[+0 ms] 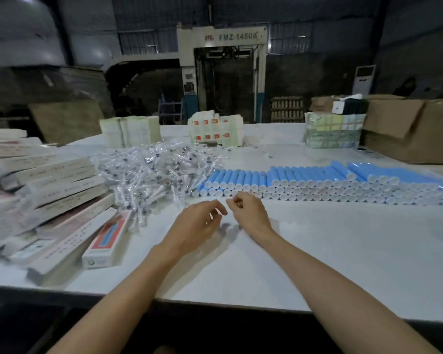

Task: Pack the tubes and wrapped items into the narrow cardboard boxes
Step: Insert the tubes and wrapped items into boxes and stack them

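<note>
left hand (pixel 202 222) is hovering loose, empty; right hand (pixel 248 212) curled — hold unclear; blue plastic tubes (pixel 317 183), clear-wrapped items (pixel 151 172) lying unpacked by narrow white cardboard boxes (pixel 62 191).

Head-worn view, forward-down, close over table (pixel 343 251)

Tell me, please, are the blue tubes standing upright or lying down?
Lying down: the blue tubes are stacked on their sides in rows, capped ends toward the viewer.

White table (pixel 317 251): blue tubes (pixel 304 182), wrapped items pile (pixel 154 169), narrow boxes (pixel 62 198), brown carton (pixel 414 131).
</note>
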Tool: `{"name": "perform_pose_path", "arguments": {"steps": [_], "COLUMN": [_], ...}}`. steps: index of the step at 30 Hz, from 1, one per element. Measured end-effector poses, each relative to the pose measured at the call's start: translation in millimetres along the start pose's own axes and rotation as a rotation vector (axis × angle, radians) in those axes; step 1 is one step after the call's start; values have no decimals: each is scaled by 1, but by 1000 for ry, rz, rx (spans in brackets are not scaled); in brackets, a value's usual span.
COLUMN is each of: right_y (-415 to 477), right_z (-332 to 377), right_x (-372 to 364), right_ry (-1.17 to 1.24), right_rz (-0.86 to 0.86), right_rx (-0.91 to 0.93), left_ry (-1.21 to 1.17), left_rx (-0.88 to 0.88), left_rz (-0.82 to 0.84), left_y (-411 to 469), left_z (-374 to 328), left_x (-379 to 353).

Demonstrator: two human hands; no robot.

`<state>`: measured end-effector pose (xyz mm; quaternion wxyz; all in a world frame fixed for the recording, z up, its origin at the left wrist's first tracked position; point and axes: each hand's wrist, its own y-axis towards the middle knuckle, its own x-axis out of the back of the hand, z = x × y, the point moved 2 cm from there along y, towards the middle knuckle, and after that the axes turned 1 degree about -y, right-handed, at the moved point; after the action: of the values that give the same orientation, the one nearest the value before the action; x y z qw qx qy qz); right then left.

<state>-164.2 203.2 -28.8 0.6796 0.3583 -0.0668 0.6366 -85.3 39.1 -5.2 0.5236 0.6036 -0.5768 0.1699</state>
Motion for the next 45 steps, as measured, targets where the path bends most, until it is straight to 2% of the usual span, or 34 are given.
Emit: {"name": "perform_pose_path", "arguments": {"steps": [3, 7, 12, 14, 16, 18, 20, 23, 27, 29, 32, 34, 36, 38, 41, 45], "right_y": [0, -1, -4, -5, -6, -7, -8, -10, -11, -10, -9, -8, -7, -6, -6, -6], "right_z": [-9, -11, -5, -4, -2, 0, 2, 4, 4, 4, 2, 1, 0, -2, -4, -5], "right_x": [-3, -2, -3, -1, 0, 0, 1, 3, 3, 3, 0, -1, -2, -2, -1, -1], "right_ry": [-3, 74, 79, 94, 123, 154, 178, 192, 203, 212, 223, 227, 232, 241, 252, 276], "right_rz": [87, 117, 135, 140, 147, 156, 168, 174, 174, 176, 178, 182, 175, 173, 180, 180], "right_rx": [48, 68, 109, 107, 100, 99, 102, 108, 102, 100, 104, 101, 93, 80, 55, 37], "left_ry": [79, 444, 780, 821, 834, 828, 813, 833, 796, 647, 231, -156, -668, -971, -1035, -1152], "left_rx": [95, 317, 594, 701, 769, 787, 771, 725, 595, 534, 490, 467, 460, 405, 349, 395], "left_rz": [-56, -257, -333, -275, -135, 6, 45, -12, -183, -299, -378, -331, -212, -92, -6, -34], "left_y": [-17, -39, -63, -75, -87, -96, -101, -102, -94, -84, -62, -43, -26, -10, 11, 39], "left_z": [14, 43, 65, 76, 90, 99, 106, 110, 102, 91, 68, 54, 41, 33, 31, 34], "left_x": [20, 63, 117, 136, 147, 147, 142, 140, 144, 148, 160, 159, 148, 132, 100, 57]}}
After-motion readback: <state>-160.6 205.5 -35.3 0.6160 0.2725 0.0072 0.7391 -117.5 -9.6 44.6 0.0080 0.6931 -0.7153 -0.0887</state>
